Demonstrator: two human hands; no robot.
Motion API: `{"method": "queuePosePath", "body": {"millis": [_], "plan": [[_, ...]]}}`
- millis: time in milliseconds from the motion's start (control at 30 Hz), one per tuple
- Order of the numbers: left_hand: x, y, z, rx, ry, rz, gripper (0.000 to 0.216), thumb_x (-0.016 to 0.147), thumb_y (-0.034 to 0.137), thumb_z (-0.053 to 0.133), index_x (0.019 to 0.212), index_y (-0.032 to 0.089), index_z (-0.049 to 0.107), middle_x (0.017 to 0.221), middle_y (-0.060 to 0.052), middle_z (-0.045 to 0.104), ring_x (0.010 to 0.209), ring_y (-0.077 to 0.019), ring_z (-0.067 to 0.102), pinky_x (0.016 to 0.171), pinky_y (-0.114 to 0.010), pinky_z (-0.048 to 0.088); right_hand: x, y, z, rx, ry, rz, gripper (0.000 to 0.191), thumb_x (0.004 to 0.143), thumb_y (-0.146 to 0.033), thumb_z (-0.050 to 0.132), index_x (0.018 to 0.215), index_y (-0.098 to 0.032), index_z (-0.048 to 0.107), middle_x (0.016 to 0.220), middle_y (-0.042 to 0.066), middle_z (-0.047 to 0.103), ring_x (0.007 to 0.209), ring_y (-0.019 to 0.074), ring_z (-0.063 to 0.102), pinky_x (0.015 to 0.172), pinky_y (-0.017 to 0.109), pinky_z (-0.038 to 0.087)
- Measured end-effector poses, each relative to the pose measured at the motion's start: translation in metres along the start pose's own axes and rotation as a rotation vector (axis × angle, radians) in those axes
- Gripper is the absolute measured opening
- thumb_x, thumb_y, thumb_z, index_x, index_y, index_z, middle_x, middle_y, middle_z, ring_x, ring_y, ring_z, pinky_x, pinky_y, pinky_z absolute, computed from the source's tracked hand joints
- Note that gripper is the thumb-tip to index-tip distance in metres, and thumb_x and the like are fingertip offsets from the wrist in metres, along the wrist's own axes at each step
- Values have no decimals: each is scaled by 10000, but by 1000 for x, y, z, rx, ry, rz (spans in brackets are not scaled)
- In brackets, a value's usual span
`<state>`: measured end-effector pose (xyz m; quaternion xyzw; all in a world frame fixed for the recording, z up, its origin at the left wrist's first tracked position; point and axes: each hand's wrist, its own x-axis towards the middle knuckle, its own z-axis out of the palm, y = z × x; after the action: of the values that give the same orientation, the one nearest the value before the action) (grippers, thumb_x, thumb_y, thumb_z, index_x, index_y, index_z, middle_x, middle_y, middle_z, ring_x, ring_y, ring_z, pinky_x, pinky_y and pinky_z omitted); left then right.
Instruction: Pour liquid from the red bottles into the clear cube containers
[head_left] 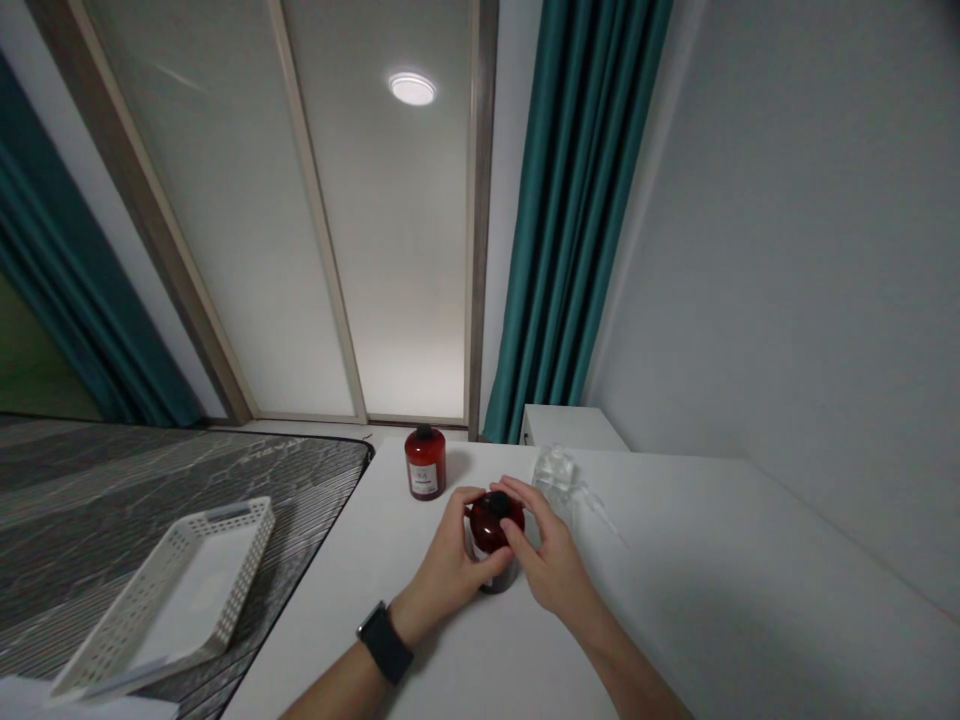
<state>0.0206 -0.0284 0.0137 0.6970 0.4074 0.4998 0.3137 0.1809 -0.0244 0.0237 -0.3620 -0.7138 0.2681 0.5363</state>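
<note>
A dark red bottle with a black cap [491,522] stands on the white table [720,600] in front of me. My left hand [448,570], a dark watch on its wrist, is wrapped around the bottle's left side. My right hand [546,555] rests on the bottle's right side, its fingers reaching over the cap. A second red bottle with a black cap and a label [425,462] stands upright a little farther back and to the left, apart from both hands.
A clear plastic item [556,470] lies on the table just behind my right hand. A white perforated basket [180,595] sits on a grey patterned surface [150,480] at the left. A small white cabinet [570,427], teal curtains and frosted panels stand behind.
</note>
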Motion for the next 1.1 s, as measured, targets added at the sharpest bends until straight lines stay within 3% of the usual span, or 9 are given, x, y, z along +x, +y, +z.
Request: {"method": "queuePosePath", "body": {"millis": [300,533,833,1100], "plan": [[0,-1,0,-33,12,-14,544,720,188,737,1199,211,479,1180,-74,570,1117,-263,570,1007,-450,445,9,-3,-8,106,-98,72,447,895,-186,549,1333,-275,568,1242,55,692,1182,217,620,1075,417,447],[0,1,3,-36,19,-25,567,712,189,742,1204,222,463,1182,-67,543,1130,-261,561,1027,-457,427,8,-8,1,64,40,101,392,847,-177,575,1225,-263,629,1067,40,694,1038,213,633,989,389,481],[-1,1,2,-57,23,-36,536,701,202,749,1166,212,484,1129,-54,557,1080,-256,567,990,-446,444,11,-5,-8,132,-119,111,440,893,-212,560,1330,-265,579,1200,62,677,1178,221,591,1073,413,428],[-2,-3,6,-36,38,-26,555,732,214,733,1208,216,448,1176,-67,531,1124,-256,550,1017,-446,421,10,-7,4,80,-1,160,415,851,-219,566,1261,-253,619,1127,66,658,1088,236,604,1050,447,432]]}}
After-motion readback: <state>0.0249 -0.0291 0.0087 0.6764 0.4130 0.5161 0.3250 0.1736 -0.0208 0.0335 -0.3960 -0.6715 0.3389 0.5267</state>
